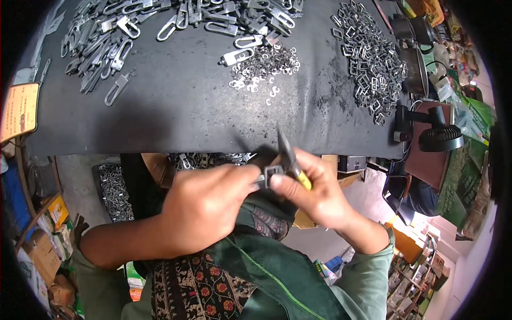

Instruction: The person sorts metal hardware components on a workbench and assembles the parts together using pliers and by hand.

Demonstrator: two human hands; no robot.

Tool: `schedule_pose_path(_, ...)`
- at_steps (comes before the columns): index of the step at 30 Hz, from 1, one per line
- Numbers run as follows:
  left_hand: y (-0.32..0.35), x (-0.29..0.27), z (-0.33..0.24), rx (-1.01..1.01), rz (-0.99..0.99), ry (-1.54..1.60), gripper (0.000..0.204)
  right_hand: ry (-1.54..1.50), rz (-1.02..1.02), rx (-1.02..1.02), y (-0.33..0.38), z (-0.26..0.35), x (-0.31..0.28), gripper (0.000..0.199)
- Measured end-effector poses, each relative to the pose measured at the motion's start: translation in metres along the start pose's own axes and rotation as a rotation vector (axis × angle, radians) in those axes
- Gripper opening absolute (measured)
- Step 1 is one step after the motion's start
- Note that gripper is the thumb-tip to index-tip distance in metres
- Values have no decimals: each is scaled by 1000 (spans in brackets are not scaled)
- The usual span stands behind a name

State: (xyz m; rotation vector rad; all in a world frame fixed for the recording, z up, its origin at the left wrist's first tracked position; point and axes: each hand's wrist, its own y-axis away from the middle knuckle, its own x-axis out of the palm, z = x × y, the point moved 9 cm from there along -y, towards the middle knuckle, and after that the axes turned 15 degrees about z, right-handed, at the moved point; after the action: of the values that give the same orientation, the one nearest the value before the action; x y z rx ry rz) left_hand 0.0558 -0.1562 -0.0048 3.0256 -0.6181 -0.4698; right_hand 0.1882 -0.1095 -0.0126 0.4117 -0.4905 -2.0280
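Over the table's near edge, my left hand [208, 205] is closed around a grey metal piece [260, 180], mostly hidden by the fingers. Pliers with a yellow handle [304, 181] lie in my right hand [322, 197], their dark jaws pointing up and away. That hand's thumb also presses on a small rectangular metal frame [272, 172], which meets the end of the piece in my left hand. Beyond them on the table are a pile of small C-shaped metal clips [264, 66] and a heap of long metal loop fittings [221, 26].
A heap of rectangular metal frames [373, 69] covers the table's right side. One loop fitting [117, 89] lies apart at the left. A black fan [440, 137] stands by the right edge. Below the table are a container of metal parts [113, 192] and more parts [208, 159].
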Motion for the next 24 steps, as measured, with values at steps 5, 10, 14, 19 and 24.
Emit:
schedule_pose_path(5,0,20,28,-223,325,717,23,664,73,-383,1,52,0,18)
schedule_pose_path(10,17,25,41,-384,375,929,27,1480,-280,-179,-5,78,-45,36)
schedule_pose_path(14,8,15,28,-100,271,663,17,1625,-274,-243,-18,78,-46,37)
schedule_pose_path(19,8,13,26,-83,245,598,18,1669,-235,-235,-25,81,-46,36)
schedule_pose_path(24,9,11,28,-95,215,657,21,1691,-180,-241,-29,80,-45,35)
